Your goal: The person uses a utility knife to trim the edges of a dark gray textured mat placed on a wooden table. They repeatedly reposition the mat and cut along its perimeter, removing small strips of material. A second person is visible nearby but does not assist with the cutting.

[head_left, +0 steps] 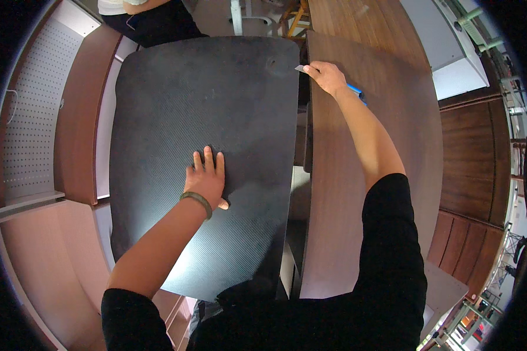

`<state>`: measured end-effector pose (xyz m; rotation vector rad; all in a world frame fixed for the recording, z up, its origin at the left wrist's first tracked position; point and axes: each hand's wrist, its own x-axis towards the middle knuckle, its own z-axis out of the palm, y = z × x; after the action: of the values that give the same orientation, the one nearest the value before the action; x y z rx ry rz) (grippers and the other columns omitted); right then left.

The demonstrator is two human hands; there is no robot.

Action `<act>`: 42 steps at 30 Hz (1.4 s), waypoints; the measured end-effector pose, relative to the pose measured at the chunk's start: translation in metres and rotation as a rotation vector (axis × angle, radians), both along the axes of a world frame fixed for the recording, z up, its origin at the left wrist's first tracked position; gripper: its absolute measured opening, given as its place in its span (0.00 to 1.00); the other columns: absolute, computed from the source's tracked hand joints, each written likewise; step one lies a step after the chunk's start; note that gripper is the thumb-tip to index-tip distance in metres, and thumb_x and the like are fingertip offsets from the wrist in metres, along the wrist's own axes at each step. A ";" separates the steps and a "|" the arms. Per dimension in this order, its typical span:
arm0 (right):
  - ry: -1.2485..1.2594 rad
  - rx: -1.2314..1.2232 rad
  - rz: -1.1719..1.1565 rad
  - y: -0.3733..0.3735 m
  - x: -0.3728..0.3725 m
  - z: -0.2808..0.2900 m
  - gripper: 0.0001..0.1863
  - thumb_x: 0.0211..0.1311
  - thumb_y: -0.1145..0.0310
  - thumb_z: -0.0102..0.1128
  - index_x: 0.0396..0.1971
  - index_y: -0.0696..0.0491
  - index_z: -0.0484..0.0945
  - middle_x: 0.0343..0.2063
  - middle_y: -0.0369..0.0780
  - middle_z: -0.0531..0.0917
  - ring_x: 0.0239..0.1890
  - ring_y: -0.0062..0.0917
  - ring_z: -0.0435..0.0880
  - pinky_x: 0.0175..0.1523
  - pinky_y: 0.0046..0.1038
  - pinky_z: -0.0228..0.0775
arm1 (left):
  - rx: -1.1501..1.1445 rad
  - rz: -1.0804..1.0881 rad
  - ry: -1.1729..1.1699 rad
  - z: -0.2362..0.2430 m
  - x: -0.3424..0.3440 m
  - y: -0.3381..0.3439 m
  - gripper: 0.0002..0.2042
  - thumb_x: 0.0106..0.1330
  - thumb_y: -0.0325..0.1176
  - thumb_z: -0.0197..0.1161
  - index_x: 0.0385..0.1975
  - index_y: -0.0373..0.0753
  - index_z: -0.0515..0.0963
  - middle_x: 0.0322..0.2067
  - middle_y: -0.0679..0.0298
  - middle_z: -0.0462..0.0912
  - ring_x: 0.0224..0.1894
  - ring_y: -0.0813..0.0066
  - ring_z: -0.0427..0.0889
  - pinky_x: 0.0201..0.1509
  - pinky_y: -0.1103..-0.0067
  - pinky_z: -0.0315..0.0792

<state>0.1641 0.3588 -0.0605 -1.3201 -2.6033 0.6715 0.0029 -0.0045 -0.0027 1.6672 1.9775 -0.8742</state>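
Got a big black ribbed sheet (205, 105) taking up the middle of the frame, rounded at the top corners and kinda shiny down toward the bottom left. Then a long brown tabletop (357, 216) on the right, running from the top edge most of the way down, just beside the sheet. Pale perforated panel (38, 111) over in the upper left, with a reddish-brown board (83, 134) right next to it. Dark wood cabinet (468, 158) along the right side. White boxy thing (459, 79) in the upper right, near the tabletop's edge. Another person (152, 26) in the upper left, past the sheet's far end, only partly in frame, in a light top and dark bottoms.

Left hand (206, 180) a bit below center, palm down flat on the sheet, fingers apart, thumb out to the side. Right hand (327, 76) up top, right of center, over the tabletop's left edge, fingers curled together.

Olive-ish wristband (200, 199) on the left wrist. Bright blue thing (355, 90) just behind the right wrist, mostly hidden, can't tell what kind. Smallest of the lot: thin grey piece (300, 68), clamped between right thumb and fingers, tip right by the sheet's upper right edge. Can't tell if touching.
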 end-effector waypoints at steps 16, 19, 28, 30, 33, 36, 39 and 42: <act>-0.028 -0.030 0.036 -0.022 0.010 -0.005 0.23 0.63 0.42 0.49 0.35 0.47 0.80 0.36 0.44 0.82 0.44 0.43 0.79 0.47 0.42 0.70 | 0.100 0.016 -0.018 -0.009 -0.002 -0.005 0.63 0.36 0.59 0.76 0.70 0.33 0.45 0.69 0.40 0.45 0.69 0.38 0.51 0.65 0.57 0.61; -0.017 -0.023 0.042 -0.028 0.014 -0.006 0.23 0.63 0.41 0.49 0.33 0.47 0.80 0.35 0.44 0.82 0.43 0.43 0.79 0.46 0.42 0.70 | 0.109 0.019 -0.014 -0.009 -0.001 -0.007 0.63 0.36 0.58 0.77 0.70 0.33 0.45 0.69 0.40 0.46 0.69 0.38 0.51 0.64 0.56 0.62; -0.007 -0.033 0.128 -0.044 0.026 -0.011 0.22 0.63 0.43 0.49 0.33 0.47 0.80 0.34 0.43 0.82 0.41 0.44 0.79 0.44 0.42 0.69 | 0.132 0.029 -0.012 -0.012 0.000 -0.005 0.64 0.33 0.58 0.78 0.70 0.35 0.45 0.69 0.41 0.46 0.69 0.39 0.52 0.65 0.55 0.62; -0.006 -0.045 0.140 -0.045 0.026 -0.013 0.21 0.64 0.44 0.49 0.34 0.47 0.80 0.34 0.44 0.82 0.41 0.44 0.79 0.44 0.42 0.69 | 0.120 0.039 -0.017 -0.010 -0.001 -0.006 0.64 0.34 0.57 0.78 0.70 0.35 0.45 0.69 0.41 0.46 0.69 0.40 0.52 0.65 0.55 0.61; 0.022 -0.029 0.074 -0.041 0.022 -0.013 0.21 0.65 0.44 0.48 0.34 0.47 0.80 0.34 0.45 0.82 0.41 0.45 0.79 0.44 0.43 0.70 | 0.106 0.041 -0.026 -0.007 0.000 -0.007 0.64 0.34 0.56 0.78 0.70 0.35 0.45 0.69 0.41 0.46 0.69 0.40 0.52 0.66 0.55 0.60; 0.037 0.069 0.005 -0.029 0.014 -0.007 0.22 0.65 0.44 0.47 0.35 0.47 0.80 0.35 0.45 0.83 0.42 0.45 0.79 0.44 0.43 0.70 | 0.107 0.044 -0.038 -0.006 -0.001 -0.006 0.64 0.35 0.56 0.78 0.70 0.35 0.45 0.69 0.41 0.46 0.69 0.40 0.52 0.66 0.55 0.60; -0.012 0.075 -0.008 -0.022 0.009 -0.005 0.23 0.65 0.44 0.47 0.35 0.48 0.80 0.36 0.45 0.83 0.43 0.44 0.79 0.46 0.44 0.70 | 0.113 0.040 -0.043 -0.006 -0.002 -0.005 0.63 0.35 0.56 0.78 0.70 0.35 0.45 0.69 0.41 0.46 0.69 0.39 0.52 0.66 0.55 0.60; -0.011 0.048 0.002 -0.026 0.010 -0.008 0.23 0.65 0.43 0.46 0.35 0.48 0.80 0.36 0.44 0.83 0.43 0.44 0.79 0.45 0.44 0.71 | 0.108 0.035 -0.039 -0.007 -0.003 -0.004 0.63 0.35 0.56 0.78 0.70 0.34 0.45 0.69 0.41 0.46 0.69 0.39 0.52 0.66 0.55 0.60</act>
<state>0.1745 0.3331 -0.0683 -1.3110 -2.6130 0.5997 -0.0001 -0.0084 -0.0098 1.6889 2.0541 -0.7294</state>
